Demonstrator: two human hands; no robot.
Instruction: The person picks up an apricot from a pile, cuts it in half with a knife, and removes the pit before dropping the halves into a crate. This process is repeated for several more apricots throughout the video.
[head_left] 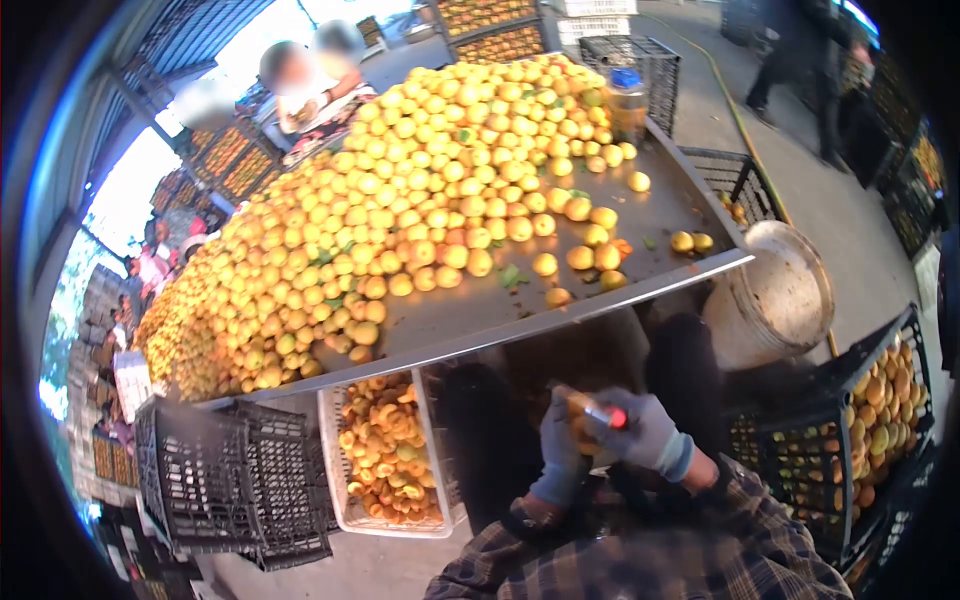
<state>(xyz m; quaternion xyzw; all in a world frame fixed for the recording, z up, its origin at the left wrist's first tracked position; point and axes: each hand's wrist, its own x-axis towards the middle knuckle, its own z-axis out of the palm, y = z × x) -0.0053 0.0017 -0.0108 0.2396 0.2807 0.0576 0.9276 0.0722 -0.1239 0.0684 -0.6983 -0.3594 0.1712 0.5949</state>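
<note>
A fruit (579, 434) is held low before the body, below the worktop (560, 312), in the closed grip of the left hand (557, 452), seemingly steadied for cutting. A knife (603, 411) is clasped tight in the right hand (648, 436) and laid against it. Cut pieces are gathered in the white crate (335, 470) just beside, within easy dropping reach.
</note>
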